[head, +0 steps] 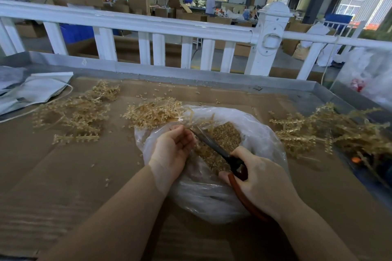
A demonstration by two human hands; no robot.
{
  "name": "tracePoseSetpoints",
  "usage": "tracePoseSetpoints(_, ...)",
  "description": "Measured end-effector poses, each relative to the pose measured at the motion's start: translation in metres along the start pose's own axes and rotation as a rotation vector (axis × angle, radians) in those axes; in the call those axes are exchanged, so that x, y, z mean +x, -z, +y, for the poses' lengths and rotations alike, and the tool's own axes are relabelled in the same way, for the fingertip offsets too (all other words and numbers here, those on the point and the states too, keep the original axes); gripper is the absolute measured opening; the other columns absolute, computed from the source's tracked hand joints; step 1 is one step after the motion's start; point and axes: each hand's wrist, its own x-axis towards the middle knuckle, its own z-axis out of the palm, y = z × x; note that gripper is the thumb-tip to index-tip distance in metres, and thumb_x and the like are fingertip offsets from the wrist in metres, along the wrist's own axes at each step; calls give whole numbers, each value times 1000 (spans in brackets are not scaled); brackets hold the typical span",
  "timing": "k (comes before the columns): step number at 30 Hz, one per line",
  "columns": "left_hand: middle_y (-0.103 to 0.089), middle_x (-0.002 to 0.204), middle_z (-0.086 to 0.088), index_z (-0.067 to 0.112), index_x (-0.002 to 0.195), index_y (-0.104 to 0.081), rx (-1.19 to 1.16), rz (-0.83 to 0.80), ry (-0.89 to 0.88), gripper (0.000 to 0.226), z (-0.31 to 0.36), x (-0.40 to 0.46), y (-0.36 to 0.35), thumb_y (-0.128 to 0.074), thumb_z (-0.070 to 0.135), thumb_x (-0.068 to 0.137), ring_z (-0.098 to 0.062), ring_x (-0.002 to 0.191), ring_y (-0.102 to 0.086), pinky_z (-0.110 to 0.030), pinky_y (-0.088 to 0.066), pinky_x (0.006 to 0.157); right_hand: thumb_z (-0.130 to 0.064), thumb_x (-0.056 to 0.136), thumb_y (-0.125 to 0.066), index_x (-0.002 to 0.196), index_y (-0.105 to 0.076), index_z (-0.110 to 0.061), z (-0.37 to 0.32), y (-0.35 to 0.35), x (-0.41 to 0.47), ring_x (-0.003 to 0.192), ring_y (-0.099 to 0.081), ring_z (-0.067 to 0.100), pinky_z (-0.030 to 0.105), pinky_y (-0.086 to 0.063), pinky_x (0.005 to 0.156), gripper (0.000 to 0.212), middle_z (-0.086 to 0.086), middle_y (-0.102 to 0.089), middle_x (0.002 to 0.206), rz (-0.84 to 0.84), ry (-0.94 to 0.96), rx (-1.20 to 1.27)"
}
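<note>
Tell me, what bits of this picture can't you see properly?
Head view:
- Tips of the scissors: partly hidden by the left hand gripping a plastic sprig.
- Their handles: mostly covered by the right hand.
- Shape of the cut pieces in the bag: too small.
- End of the right pile: cut off by the picture's edge.

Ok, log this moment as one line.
left hand: pinches plastic sprue | right hand: grips scissors, blades at sprue | clear bag: under hands, holds cut pieces | loose sprue piles: on cardboard
</note>
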Motion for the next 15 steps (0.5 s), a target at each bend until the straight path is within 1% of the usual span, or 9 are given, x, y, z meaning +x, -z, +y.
tracePoseSetpoints(2, -58, 73, -8, 6, 98, -54, 0, -38, -5, 15, 0, -1, 0, -42, -1, 93, -19, 67, -56, -28, -50, 68, -59, 83, -56, 98, -48, -37, 0, -1, -1, 73, -51, 0, 8, -35, 60, 28, -18, -56, 78, -16, 0, -22)
tracePoseSetpoints(3, -59, 73, -8, 5, 100, -54, 3, -50, -14, 18, 0, -1, 0, -41, -4, 91, -19, 68, -56, -29, -49, 69, -60, 83, -54, 99, -48, -36, -1, -2, -1, 75, -53, 1, 10, -35, 61, 29, -17, -57, 80, -28, 1, -38)
tracePoseSetpoints(5, -58, 67, -6, 5, 97, -57, 46, -65, -45, 18, 0, -2, -1, -45, -4, 87, -18, 64, -55, -27, -48, 65, -61, 84, -53, 101, -49, -36, -1, -3, -2, 76, -54, 1, 12, -36, 62, 31, -16, -58, 82, -45, 5, -59)
tracePoseSetpoints(7, -55, 67, -4, 7, 92, -59, 128, -79, -76, 11, -2, -4, -2, -56, 1, 84, -15, 62, -54, -24, -47, 60, -61, 84, -52, 101, -48, -37, -1, -3, -2, 75, -53, 1, 14, -35, 62, 30, -16, -59, 82, -48, 10, -66)
tracePoseSetpoints(10, -53, 60, 0, 10, 84, -58, 215, -57, -111, 14, -6, -3, -5, -68, 4, 77, -10, 52, -55, -20, -48, 50, -61, 83, -52, 100, -47, -37, 0, -3, -2, 77, -55, 2, 17, -41, 65, 30, -15, -60, 83, -46, 18, -76)
tracePoseSetpoints(11, -54, 56, 2, 11, 79, -56, 230, -46, -117, 15, -7, -2, -6, -68, 2, 78, -10, 50, -54, -18, -47, 47, -61, 83, -52, 100, -48, -36, 1, -2, -3, 78, -56, 3, 18, -43, 66, 30, -15, -60, 83, -44, 18, -72)
tracePoseSetpoints(13, -55, 54, 3, 13, 72, -54, 218, -31, -112, 19, -8, 0, -5, -66, 3, 83, -10, 51, -55, -17, -47, 46, -61, 82, -54, 98, -50, -36, 2, 0, -4, 79, -57, 3, 20, -46, 68, 31, -15, -61, 83, -44, 14, -49)
tracePoseSetpoints(14, -58, 57, 1, 12, 74, -55, 190, -20, -102, 16, -7, -1, -5, -64, 5, 86, -10, 51, -57, -18, -49, 47, -61, 82, -56, 98, -50, -35, 3, 2, -4, 79, -58, 3, 21, -46, 69, 31, -16, -61, 82, -47, 8, -27)
tracePoseSetpoints(15, -62, 62, -1, 11, 80, -59, 158, -9, -93, 9, -7, 1, -4, -62, 7, 88, -10, 53, -60, -19, -51, 50, -60, 81, -58, 97, -51, -35, 3, 5, -4, 79, -58, 3, 22, -47, 70, 31, -16, -61, 82, -51, -1, 1)
